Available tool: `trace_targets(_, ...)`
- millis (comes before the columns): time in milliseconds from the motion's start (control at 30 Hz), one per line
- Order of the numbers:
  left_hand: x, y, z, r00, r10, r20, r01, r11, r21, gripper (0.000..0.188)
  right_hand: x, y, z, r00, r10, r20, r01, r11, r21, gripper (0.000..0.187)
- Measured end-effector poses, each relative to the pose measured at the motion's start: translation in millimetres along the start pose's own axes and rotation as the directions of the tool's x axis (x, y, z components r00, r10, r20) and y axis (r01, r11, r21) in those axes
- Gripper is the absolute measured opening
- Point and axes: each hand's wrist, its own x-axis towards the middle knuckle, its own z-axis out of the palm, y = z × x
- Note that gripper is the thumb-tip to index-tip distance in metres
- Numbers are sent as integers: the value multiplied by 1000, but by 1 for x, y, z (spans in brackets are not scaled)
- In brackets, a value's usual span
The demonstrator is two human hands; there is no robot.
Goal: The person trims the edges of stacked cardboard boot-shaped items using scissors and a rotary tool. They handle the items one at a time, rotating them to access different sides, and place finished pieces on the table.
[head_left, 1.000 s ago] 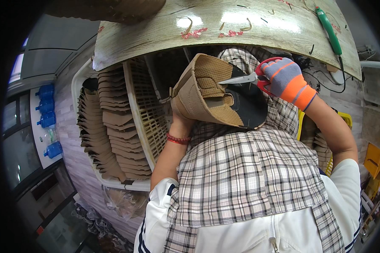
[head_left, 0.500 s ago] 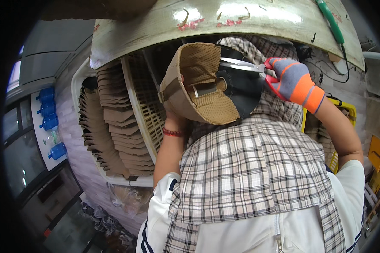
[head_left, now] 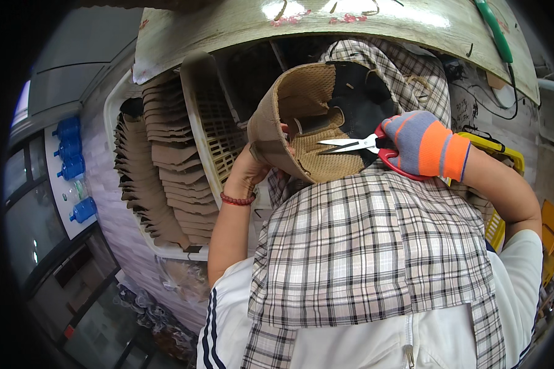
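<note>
Tan perforated material is lining the shoe upper (head_left: pixel 314 92), which is sitting tilted at the centre, between the table (head_left: pixel 215 37) on the far side and the checked apron (head_left: pixel 326 258) on the near side. Its opening is facing right, and its black part is extending to the far right.

From my remote station I am observing the bare left hand (head_left: pixel 249 169) gripping the tan wall from the left; some fingertips are showing inside, while the other fingers are hiding behind the wall. The gloved right hand (head_left: pixel 421 144) is gripping the scissors (head_left: pixel 366 142), its fingers curling around the red handles. The blades are standing slightly apart and pointing left over the near tan flap; whether they are touching it, I am not able to tell.

Caution: I am judging two faults possible. The blades are pointing toward the bare fingertips, so a slip could be cutting them. If the left grip is loosening, the upper could be turning and the tips scoring the lining.

Count: I am noting one upper in hand, one pair of scissors, one green-handled tool (head_left: pixel 495 31), two stacks of tan pieces (head_left: pixel 178 160) in the white basket (head_left: pixel 177 253), their pieces overlapping too closely for counting, and, far left, four blue bottles (head_left: pixel 72 166).
</note>
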Motion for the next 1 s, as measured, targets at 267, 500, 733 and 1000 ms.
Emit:
trace_targets(267,-8,1,3,996,-21,-84,16,998,-53,40,-6,12,-4,987,-25,-157,2,989,-146,25)
trace_targets(500,-7,2,3,996,-70,-50,71,997,15,35,-2,15,-6,946,-73,-314,66,997,-33,26)
trace_targets(733,-5,-5,12,990,-122,-75,112,986,-120,40,24,-4,5,937,-101,-333,73,993,-96,28)
trace_targets(1000,5,-23,-10,986,-157,-60,143,970,-195,35,42,-18,5,923,-161,-350,70,964,-257,23)
